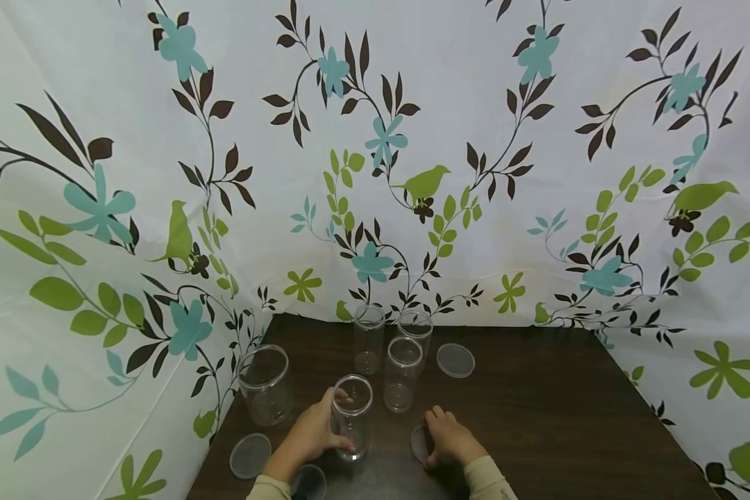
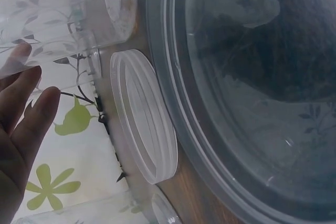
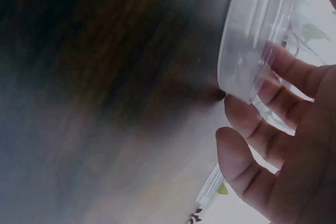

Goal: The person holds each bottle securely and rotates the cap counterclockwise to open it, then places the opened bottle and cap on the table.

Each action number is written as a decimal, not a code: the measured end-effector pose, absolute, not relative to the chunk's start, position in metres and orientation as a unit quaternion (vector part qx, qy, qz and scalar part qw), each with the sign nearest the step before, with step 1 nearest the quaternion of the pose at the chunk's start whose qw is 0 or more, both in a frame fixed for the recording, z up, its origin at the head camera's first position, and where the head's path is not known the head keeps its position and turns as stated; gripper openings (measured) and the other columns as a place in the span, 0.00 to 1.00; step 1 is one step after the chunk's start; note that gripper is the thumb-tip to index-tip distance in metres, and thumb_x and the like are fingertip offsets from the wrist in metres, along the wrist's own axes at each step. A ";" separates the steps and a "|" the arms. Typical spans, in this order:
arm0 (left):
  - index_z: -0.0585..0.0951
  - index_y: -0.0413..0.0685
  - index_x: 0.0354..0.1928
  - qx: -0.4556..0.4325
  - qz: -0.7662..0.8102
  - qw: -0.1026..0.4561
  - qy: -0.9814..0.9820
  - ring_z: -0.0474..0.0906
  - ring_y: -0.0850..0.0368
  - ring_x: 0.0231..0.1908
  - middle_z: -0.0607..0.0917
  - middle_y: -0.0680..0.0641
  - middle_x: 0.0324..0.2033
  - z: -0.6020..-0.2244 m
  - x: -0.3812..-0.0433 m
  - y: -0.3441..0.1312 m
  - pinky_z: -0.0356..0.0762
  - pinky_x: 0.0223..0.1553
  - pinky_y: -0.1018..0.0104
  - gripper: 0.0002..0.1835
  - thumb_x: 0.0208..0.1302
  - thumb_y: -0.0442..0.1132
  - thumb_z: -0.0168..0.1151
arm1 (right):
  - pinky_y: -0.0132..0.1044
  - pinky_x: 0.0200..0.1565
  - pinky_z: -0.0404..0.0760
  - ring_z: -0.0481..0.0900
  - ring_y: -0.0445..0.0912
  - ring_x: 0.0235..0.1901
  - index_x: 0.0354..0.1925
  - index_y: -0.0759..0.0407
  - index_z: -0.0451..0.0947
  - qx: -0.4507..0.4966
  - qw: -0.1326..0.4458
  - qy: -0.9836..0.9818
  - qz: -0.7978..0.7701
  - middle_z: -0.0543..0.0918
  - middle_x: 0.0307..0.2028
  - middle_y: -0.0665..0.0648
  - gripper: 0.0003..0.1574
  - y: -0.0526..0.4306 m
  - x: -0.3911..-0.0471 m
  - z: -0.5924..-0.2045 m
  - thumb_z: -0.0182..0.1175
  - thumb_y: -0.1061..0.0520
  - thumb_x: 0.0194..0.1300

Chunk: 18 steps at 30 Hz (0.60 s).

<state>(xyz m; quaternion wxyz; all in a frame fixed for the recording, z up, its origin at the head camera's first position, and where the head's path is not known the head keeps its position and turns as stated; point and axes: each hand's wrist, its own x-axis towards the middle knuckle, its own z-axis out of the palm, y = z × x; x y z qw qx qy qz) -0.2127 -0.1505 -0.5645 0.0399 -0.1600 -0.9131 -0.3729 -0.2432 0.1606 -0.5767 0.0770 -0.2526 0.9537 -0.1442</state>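
My left hand (image 1: 312, 432) grips a clear cylindrical plastic jar (image 1: 353, 425) that stands upright and uncapped at the front of the table. Its fingers (image 2: 37, 119) show at the left of the left wrist view, by see-through plastic. To the right, my right hand (image 1: 453, 442) holds a round translucent lid (image 1: 419, 444) by its edge, low at the tabletop. In the right wrist view this lid (image 3: 249, 40) is tilted on the image, with fingers curled at its rim. Another lid (image 1: 309, 483) lies under the left forearm, partly hidden.
Three slim clear jars stand behind: one (image 1: 369, 344) at the back, another (image 1: 416, 326) beside it, a third (image 1: 403, 378) nearer. A wider jar (image 1: 266, 389) stands left, with a lid (image 1: 250, 456) before it. One more lid (image 1: 455, 360) lies back right. Patterned cloth (image 1: 475, 243) borders the dark table (image 1: 569, 417).
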 end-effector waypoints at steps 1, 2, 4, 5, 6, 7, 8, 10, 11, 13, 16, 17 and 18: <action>0.70 0.46 0.58 -0.162 -0.373 0.044 -0.913 0.80 0.60 0.38 0.86 0.50 0.53 -0.565 -0.212 -0.150 0.77 0.36 0.60 0.47 0.33 0.46 0.88 | 0.50 0.36 0.81 0.73 0.57 0.43 0.49 0.62 0.73 -0.253 0.076 0.953 -0.146 0.72 0.43 0.56 0.46 0.161 -0.243 -0.577 0.84 0.56 0.29; 0.70 0.46 0.58 -0.161 -0.372 0.045 -0.913 0.80 0.60 0.37 0.86 0.50 0.53 -0.564 -0.212 -0.150 0.77 0.36 0.60 0.48 0.33 0.46 0.88 | 0.50 0.36 0.81 0.73 0.56 0.43 0.49 0.62 0.73 -0.254 0.075 0.953 -0.147 0.72 0.43 0.56 0.46 0.161 -0.242 -0.577 0.83 0.56 0.29; 0.70 0.45 0.61 -0.159 -0.370 0.048 -0.914 0.81 0.57 0.39 0.85 0.48 0.54 -0.563 -0.211 -0.149 0.78 0.38 0.57 0.51 0.32 0.48 0.88 | 0.49 0.37 0.81 0.72 0.56 0.42 0.49 0.63 0.73 -0.257 0.072 0.952 -0.149 0.72 0.43 0.56 0.46 0.162 -0.242 -0.577 0.83 0.57 0.30; 0.70 0.44 0.63 -0.158 -0.369 0.049 -0.914 0.82 0.54 0.42 0.84 0.46 0.55 -0.562 -0.211 -0.149 0.79 0.40 0.55 0.53 0.32 0.48 0.88 | 0.48 0.38 0.80 0.72 0.55 0.42 0.50 0.63 0.73 -0.258 0.072 0.952 -0.150 0.72 0.43 0.56 0.46 0.162 -0.243 -0.578 0.82 0.57 0.30; 0.68 0.42 0.65 -0.157 -0.373 0.049 -0.913 0.82 0.50 0.46 0.83 0.44 0.58 -0.560 -0.211 -0.149 0.79 0.44 0.52 0.56 0.31 0.49 0.88 | 0.48 0.38 0.80 0.72 0.55 0.43 0.50 0.63 0.73 -0.259 0.072 0.951 -0.151 0.72 0.43 0.56 0.46 0.162 -0.243 -0.578 0.82 0.57 0.30; 0.67 0.41 0.67 -0.158 -0.379 0.048 -0.911 0.82 0.46 0.51 0.81 0.41 0.60 -0.558 -0.211 -0.150 0.79 0.49 0.48 0.58 0.31 0.49 0.88 | 0.47 0.38 0.80 0.71 0.55 0.43 0.51 0.62 0.73 -0.261 0.074 0.951 -0.152 0.72 0.43 0.55 0.46 0.162 -0.244 -0.579 0.82 0.56 0.31; 0.65 0.40 0.70 -0.157 -0.387 0.045 -0.907 0.80 0.42 0.55 0.79 0.39 0.62 -0.554 -0.211 -0.150 0.77 0.53 0.45 0.61 0.30 0.49 0.88 | 0.47 0.40 0.80 0.71 0.54 0.43 0.52 0.63 0.74 -0.262 0.077 0.949 -0.154 0.72 0.43 0.55 0.47 0.163 -0.245 -0.579 0.82 0.56 0.31; 0.61 0.37 0.73 -0.163 -0.405 0.047 -0.899 0.74 0.36 0.62 0.75 0.35 0.66 -0.547 -0.211 -0.152 0.71 0.60 0.40 0.65 0.29 0.49 0.87 | 0.48 0.43 0.80 0.71 0.55 0.45 0.54 0.65 0.73 -0.265 0.096 0.945 -0.167 0.72 0.45 0.56 0.49 0.165 -0.245 -0.578 0.83 0.55 0.32; 0.60 0.35 0.74 -0.170 -0.419 0.047 -0.891 0.71 0.35 0.64 0.73 0.33 0.66 -0.543 -0.211 -0.154 0.69 0.62 0.39 0.66 0.30 0.50 0.86 | 0.49 0.45 0.80 0.71 0.56 0.46 0.56 0.66 0.73 -0.267 0.108 0.941 -0.178 0.73 0.46 0.57 0.51 0.166 -0.246 -0.577 0.83 0.54 0.34; 0.58 0.33 0.74 -0.188 -0.450 0.048 -0.872 0.68 0.33 0.66 0.72 0.30 0.67 -0.531 -0.213 -0.158 0.66 0.63 0.38 0.63 0.34 0.50 0.81 | 0.54 0.51 0.79 0.71 0.60 0.51 0.61 0.70 0.70 -0.260 0.139 0.934 -0.202 0.73 0.51 0.61 0.52 0.170 -0.247 -0.573 0.82 0.53 0.41; 0.60 0.34 0.73 -0.213 -0.469 0.051 -0.856 0.70 0.33 0.65 0.73 0.31 0.66 -0.507 -0.221 -0.170 0.68 0.62 0.38 0.55 0.44 0.47 0.75 | 0.62 0.56 0.74 0.69 0.68 0.58 0.65 0.74 0.67 -0.237 0.162 0.929 -0.232 0.72 0.57 0.69 0.50 0.180 -0.253 -0.563 0.78 0.51 0.53; 0.62 0.35 0.73 -0.215 -0.467 0.052 -0.856 0.71 0.33 0.64 0.74 0.32 0.66 -0.496 -0.224 -0.174 0.70 0.61 0.37 0.51 0.48 0.47 0.74 | 0.64 0.57 0.73 0.68 0.69 0.60 0.65 0.74 0.66 -0.228 0.157 0.932 -0.234 0.72 0.58 0.70 0.48 0.184 -0.257 -0.559 0.76 0.51 0.57; 0.63 0.37 0.73 -0.211 -0.460 0.056 -0.860 0.73 0.34 0.63 0.74 0.34 0.66 -0.484 -0.228 -0.178 0.71 0.60 0.38 0.48 0.52 0.46 0.74 | 0.64 0.57 0.72 0.68 0.69 0.61 0.66 0.73 0.67 -0.220 0.146 0.937 -0.229 0.71 0.60 0.71 0.46 0.188 -0.261 -0.554 0.74 0.51 0.59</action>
